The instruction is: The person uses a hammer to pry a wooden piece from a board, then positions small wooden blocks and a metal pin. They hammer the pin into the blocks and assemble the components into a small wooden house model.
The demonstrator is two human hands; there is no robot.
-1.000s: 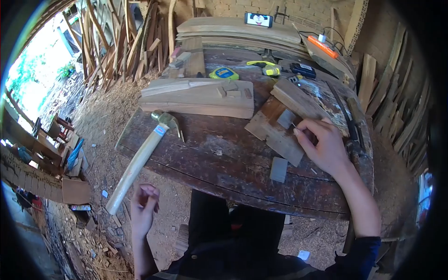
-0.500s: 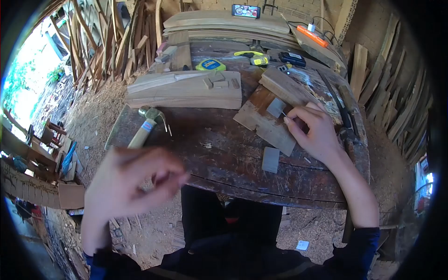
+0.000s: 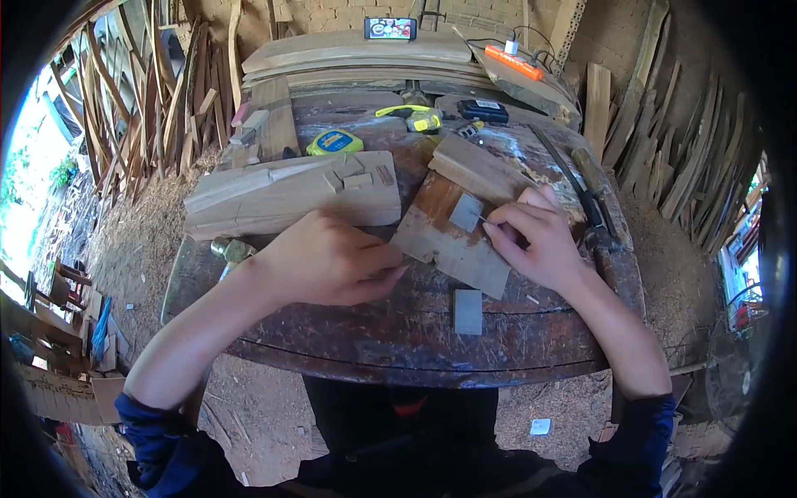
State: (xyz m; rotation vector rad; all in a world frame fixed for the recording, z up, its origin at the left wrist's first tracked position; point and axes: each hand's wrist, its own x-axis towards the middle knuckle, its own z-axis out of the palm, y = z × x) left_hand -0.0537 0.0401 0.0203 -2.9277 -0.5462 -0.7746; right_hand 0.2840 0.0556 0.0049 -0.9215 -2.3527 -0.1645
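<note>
My right hand (image 3: pixel 538 241) pinches a thin nail-like pin (image 3: pixel 483 218) at the edge of a small grey square piece (image 3: pixel 466 212). That square lies on a flat wooden board (image 3: pixel 452 253) with a reddish-brown patch, beside a thicker wood block (image 3: pixel 481 168). My left hand (image 3: pixel 336 261) is closed above the bench, fingertips together left of the board; whatever they hold is hidden. A hammer (image 3: pixel 232 249) lies partly covered by my left forearm, with only its head clearly showing. Nearer me, a second grey rectangular piece (image 3: pixel 467 312) rests on the bench.
A long wood block (image 3: pixel 290 195) carries small offcuts (image 3: pixel 353 176). Behind stand a yellow-and-blue tape measure (image 3: pixel 334 142), yellow-handled tool (image 3: pixel 423 121), black case (image 3: pixel 483 110), stacked planks (image 3: pixel 357 55), a phone (image 3: pixel 390 28) and an orange power strip (image 3: pixel 513 62). A dark long tool (image 3: pixel 569 170) lies right.
My left hand has moved from the near left, up and rightward over the bench, now covering the hammer's handle. My right hand keeps its pinch beside the grey square. The view has shifted slightly.
</note>
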